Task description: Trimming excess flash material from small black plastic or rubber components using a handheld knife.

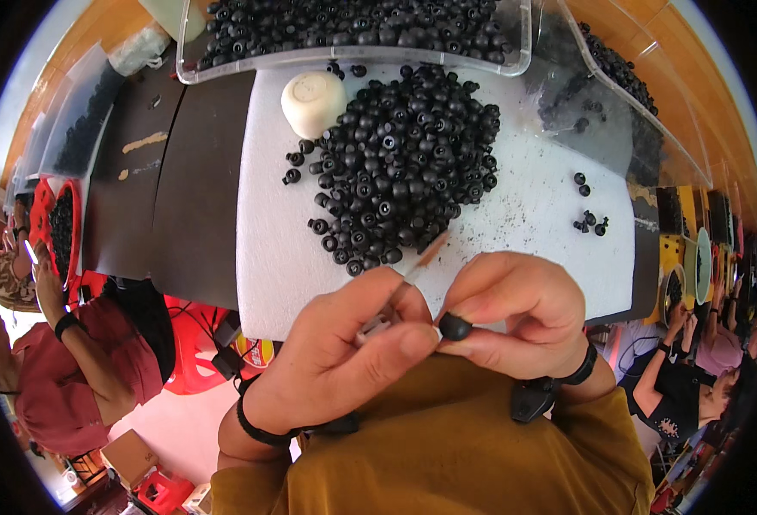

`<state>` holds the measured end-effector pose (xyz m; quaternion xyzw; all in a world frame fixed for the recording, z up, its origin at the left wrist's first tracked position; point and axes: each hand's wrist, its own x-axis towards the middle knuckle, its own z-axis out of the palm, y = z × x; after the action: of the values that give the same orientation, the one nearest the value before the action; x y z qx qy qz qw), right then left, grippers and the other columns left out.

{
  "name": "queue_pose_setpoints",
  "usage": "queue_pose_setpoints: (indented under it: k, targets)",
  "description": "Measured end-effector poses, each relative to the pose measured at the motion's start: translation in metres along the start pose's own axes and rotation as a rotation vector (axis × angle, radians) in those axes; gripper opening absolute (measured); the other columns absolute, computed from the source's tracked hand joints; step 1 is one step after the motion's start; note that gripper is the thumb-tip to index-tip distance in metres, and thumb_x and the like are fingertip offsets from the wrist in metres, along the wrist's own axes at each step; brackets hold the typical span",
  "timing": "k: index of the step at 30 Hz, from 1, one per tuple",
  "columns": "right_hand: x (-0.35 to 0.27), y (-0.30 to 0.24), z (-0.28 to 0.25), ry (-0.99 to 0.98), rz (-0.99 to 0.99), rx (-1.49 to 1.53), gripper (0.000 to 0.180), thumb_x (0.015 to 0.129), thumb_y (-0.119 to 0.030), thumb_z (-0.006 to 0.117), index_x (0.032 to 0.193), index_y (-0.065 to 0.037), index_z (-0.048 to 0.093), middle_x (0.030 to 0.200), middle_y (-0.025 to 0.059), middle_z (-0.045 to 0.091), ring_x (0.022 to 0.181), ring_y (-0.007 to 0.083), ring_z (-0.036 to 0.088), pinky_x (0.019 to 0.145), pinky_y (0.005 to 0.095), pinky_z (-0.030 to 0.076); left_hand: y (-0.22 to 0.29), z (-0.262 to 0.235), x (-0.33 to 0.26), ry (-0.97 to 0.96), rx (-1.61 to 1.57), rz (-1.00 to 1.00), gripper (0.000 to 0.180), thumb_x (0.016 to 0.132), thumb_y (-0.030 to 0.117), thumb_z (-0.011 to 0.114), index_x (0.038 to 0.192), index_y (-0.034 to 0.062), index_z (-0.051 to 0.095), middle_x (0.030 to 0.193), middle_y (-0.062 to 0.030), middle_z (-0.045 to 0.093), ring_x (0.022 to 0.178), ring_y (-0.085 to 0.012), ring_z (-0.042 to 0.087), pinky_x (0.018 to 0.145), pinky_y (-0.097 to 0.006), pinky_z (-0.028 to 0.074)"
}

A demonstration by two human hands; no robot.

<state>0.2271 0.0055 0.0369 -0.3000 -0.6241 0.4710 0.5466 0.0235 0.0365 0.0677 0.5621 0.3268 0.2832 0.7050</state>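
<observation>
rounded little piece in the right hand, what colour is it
Black: the small rounded piece in the right hand shows best in the head view.

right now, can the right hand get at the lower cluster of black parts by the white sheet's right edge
Probably yes: nothing visible stands between the right hand and the lower cluster on the white sheet. It holds a black part, though, which may need setting down.

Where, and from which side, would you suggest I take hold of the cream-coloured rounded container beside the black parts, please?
I'd grip the cream-coloured container around its smooth outer wall, coming from the left. No handle shows, and the black parts crowd its right, while the white sheet lies bare on its left, so fingers should fit better there.
</observation>
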Motion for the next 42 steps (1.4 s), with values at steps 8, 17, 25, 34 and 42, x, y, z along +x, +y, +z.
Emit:
queue_pose_setpoints:
  k: [8,17,25,34,42]
  targets:
    - [0.005,-0.005,-0.011,-0.072,-0.014,-0.068,0.026,0.072,0.001,0.073,0.095,-0.004,0.063,0.085,0.0108,0.063,0.074,0.0249,0.062,0.06,0.0306,0.046,-0.005,0.0,0.006,-0.131,-0.103,-0.134,0.019,0.094,0.02,0.056,0.091,0.002,0.055,0.075,0.0025,0.048,0.07,-0.005,0.041,0.061,-0.021,0.036]
    - [0.031,-0.058,-0.088,0.788,-0.209,-0.614,0.024,0.08,0.0,0.068,0.102,0.0,0.06,0.097,0.0103,0.063,0.081,0.0166,0.059,0.075,0.0283,0.047,-0.041,-0.019,0.007,0.051,-0.124,-0.328,0.017,0.094,0.021,0.056,0.093,0.0044,0.055,0.071,0.0053,0.045,0.06,-0.0016,0.038,0.052,-0.019,0.032]
    - [0.077,-0.04,-0.096,0.556,-0.399,-1.439,0.026,0.076,-0.01,0.069,0.101,-0.005,0.063,0.101,0.0083,0.062,0.097,0.0248,0.056,0.084,0.0346,0.044,-0.05,-0.02,0.006,0.066,-0.164,-0.285,0.018,0.094,0.023,0.056,0.093,0.0047,0.054,0.066,0.0071,0.042,0.053,-0.0002,0.034,0.047,-0.018,0.029]
    - [0.132,0.006,-0.069,0.138,-0.25,-1.581,0.015,0.081,-0.01,0.061,0.095,-0.004,0.063,0.097,0.007,0.063,0.092,0.0249,0.055,0.084,0.0373,0.037,-0.052,-0.022,0.007,0.073,-0.234,-0.249,0.014,0.094,0.018,0.053,0.091,0.0046,0.052,0.063,0.0062,0.04,0.05,-0.0013,0.032,0.043,-0.019,0.027]
    - [0.133,0.004,-0.062,-0.041,-0.2,-1.571,0.018,0.088,-0.019,0.056,0.096,-0.005,0.063,0.095,0.0059,0.062,0.091,0.0234,0.053,0.082,0.0375,0.034,-0.055,-0.023,0.005,0.058,-0.202,-0.196,0.011,0.094,0.014,0.05,0.091,0.0035,0.05,0.057,0.0041,0.037,0.045,-0.0037,0.031,0.039,-0.021,0.026]
